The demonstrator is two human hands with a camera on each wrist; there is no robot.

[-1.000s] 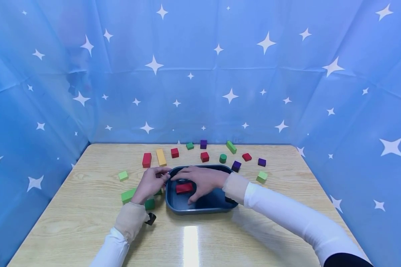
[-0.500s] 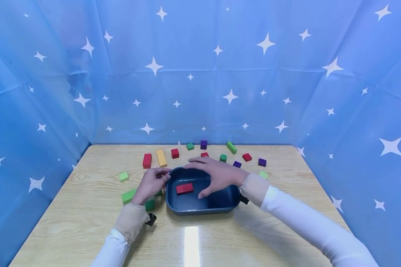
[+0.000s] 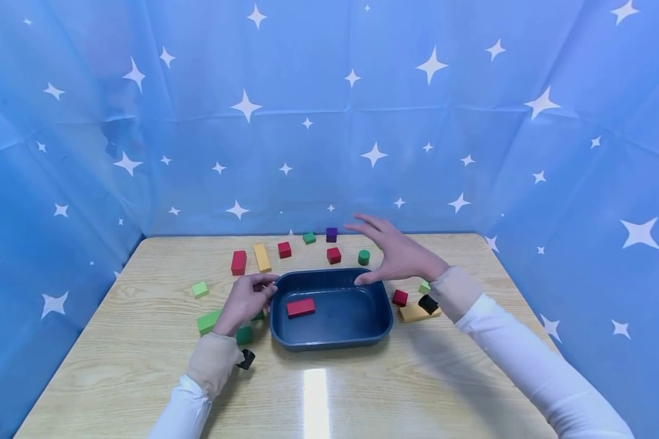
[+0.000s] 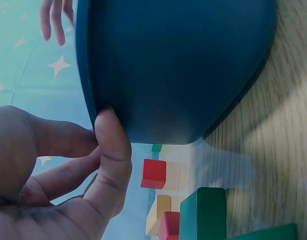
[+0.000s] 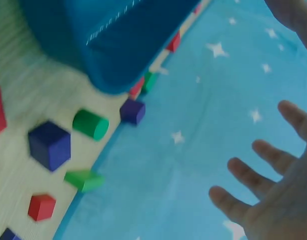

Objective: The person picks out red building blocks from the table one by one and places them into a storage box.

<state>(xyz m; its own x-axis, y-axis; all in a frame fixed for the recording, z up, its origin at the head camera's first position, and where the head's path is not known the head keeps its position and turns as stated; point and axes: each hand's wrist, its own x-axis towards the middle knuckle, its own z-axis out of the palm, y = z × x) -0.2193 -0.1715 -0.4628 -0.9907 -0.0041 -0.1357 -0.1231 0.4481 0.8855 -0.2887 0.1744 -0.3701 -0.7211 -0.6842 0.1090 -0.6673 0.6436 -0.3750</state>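
Note:
A dark blue rectangular bin (image 3: 337, 332) with rounded corners stands mid-table, and one red block (image 3: 301, 308) lies inside, left of its middle. My left hand (image 3: 248, 303) pinches the bin's left rim; in the left wrist view its thumb and finger (image 4: 112, 145) meet at the edge of the wall. Over the bin's back right corner hovers my right hand (image 3: 403, 253), fingers spread and holding nothing. Below it in the right wrist view lie a purple cube (image 5: 49, 145), a green cylinder (image 5: 90, 124) and a small red block (image 5: 42, 207).
Behind the bin are a yellow block (image 3: 262, 258), several red blocks (image 3: 334, 255) and a small purple block (image 3: 332, 235). Light green (image 3: 207, 322) and dark green blocks (image 3: 244, 335) sit by my left wrist. Another yellow block (image 3: 414, 313) lies right of the bin. A starry blue curtain (image 3: 318, 91) surrounds the table.
My right hand has risen from inside the bin and moved right and back, uncovering the bin's interior. The left hand keeps its place at the rim; the red block stays inside.

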